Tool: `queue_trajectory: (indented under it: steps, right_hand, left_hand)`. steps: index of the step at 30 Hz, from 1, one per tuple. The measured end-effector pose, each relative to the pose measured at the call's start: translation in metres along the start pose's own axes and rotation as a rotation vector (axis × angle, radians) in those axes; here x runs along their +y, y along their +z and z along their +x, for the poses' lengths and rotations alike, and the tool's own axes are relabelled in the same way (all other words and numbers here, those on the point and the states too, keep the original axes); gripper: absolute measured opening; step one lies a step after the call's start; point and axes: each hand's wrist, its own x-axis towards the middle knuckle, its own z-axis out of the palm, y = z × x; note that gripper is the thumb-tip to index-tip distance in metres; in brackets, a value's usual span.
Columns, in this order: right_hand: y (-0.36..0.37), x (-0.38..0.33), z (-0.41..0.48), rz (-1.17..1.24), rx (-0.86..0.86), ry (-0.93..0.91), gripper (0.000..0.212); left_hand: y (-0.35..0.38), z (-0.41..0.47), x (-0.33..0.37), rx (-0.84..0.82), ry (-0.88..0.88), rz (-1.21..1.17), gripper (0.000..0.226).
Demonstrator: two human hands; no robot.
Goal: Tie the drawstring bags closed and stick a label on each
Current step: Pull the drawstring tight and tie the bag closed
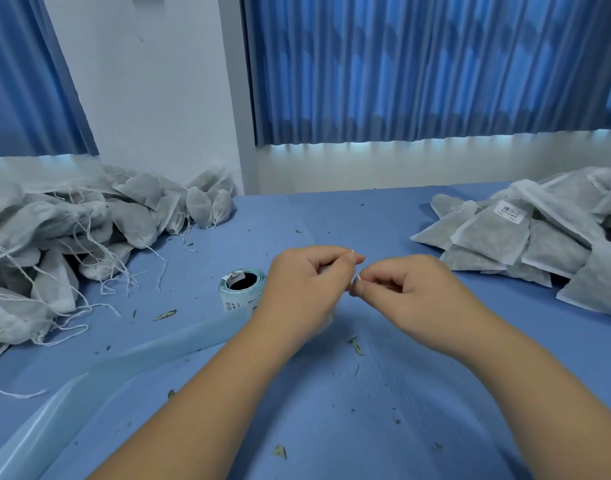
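My left hand (306, 285) and my right hand (406, 289) meet over the middle of the blue table (366, 410), fingers curled. Between their fingertips each pinches a thin white drawstring (354, 278). The bag it belongs to is mostly hidden under my left hand; only a blurred pale edge shows beneath the wrist. A roll of labels (240, 289) stands just left of my left hand, its liner strip (124, 368) trailing toward the near left corner.
A heap of grey drawstring bags with loose strings (72, 237) fills the left side. A pile of flat grey bags (539, 237), one showing a barcode label (511, 212), lies at the right. Dried leaf bits dot the cloth. Blue curtains hang behind.
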Motion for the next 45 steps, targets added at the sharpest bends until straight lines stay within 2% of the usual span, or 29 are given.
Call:
queue_trajectory:
  steps: [3, 7, 11, 15, 18, 21, 23, 26, 29, 32, 38, 45]
  right_hand:
    - [-0.012, -0.003, -0.002, 0.092, 0.036, -0.002, 0.021]
    - [-0.020, -0.003, -0.002, 0.115, 0.067, -0.011, 0.025]
    - [-0.017, 0.004, 0.003, 0.131, 0.121, 0.023, 0.020]
    - [-0.009, 0.008, 0.005, 0.120, 0.110, 0.041, 0.020]
    - [-0.007, 0.012, 0.005, 0.036, 0.109, 0.074, 0.020]
    - [-0.011, 0.014, 0.006, -0.113, 0.170, 0.080, 0.011]
    - [-0.013, 0.012, 0.007, -0.173, 0.232, 0.052, 0.013]
    - [-0.014, 0.004, 0.005, 0.051, 0.301, 0.026, 0.011]
    - [-0.012, -0.008, 0.001, 0.257, 0.159, 0.038, 0.011]
    - [-0.007, -0.012, -0.002, 0.257, 0.038, 0.032, 0.012]
    - [-0.007, -0.014, -0.001, 0.317, 0.058, 0.067, 0.012]
    - [-0.009, -0.016, -0.002, 0.271, 0.011, 0.089, 0.018]
  left_hand:
    - [-0.003, 0.000, -0.003, -0.093, 0.067, 0.233, 0.024]
    - [-0.006, -0.003, -0.001, -0.289, -0.006, 0.274, 0.033]
    - [-0.006, -0.006, 0.007, -0.378, -0.121, 0.059, 0.020]
    - [-0.015, -0.003, 0.011, -0.417, -0.180, -0.158, 0.017]
    - [-0.022, 0.003, 0.011, -0.408, -0.294, -0.295, 0.014]
    - [-0.025, 0.006, 0.010, -0.434, -0.400, -0.435, 0.014]
    - [-0.026, 0.008, 0.008, -0.443, -0.427, -0.482, 0.015]
    - [-0.026, 0.009, 0.007, -0.464, -0.446, -0.495, 0.014]
    - [-0.024, 0.008, 0.006, -0.492, -0.432, -0.467, 0.016]
    - [-0.024, 0.007, 0.006, -0.518, -0.398, -0.425, 0.017]
    - [-0.023, 0.006, 0.009, -0.525, -0.343, -0.358, 0.019]
    - [-0.023, 0.004, 0.013, -0.548, -0.297, -0.278, 0.021]
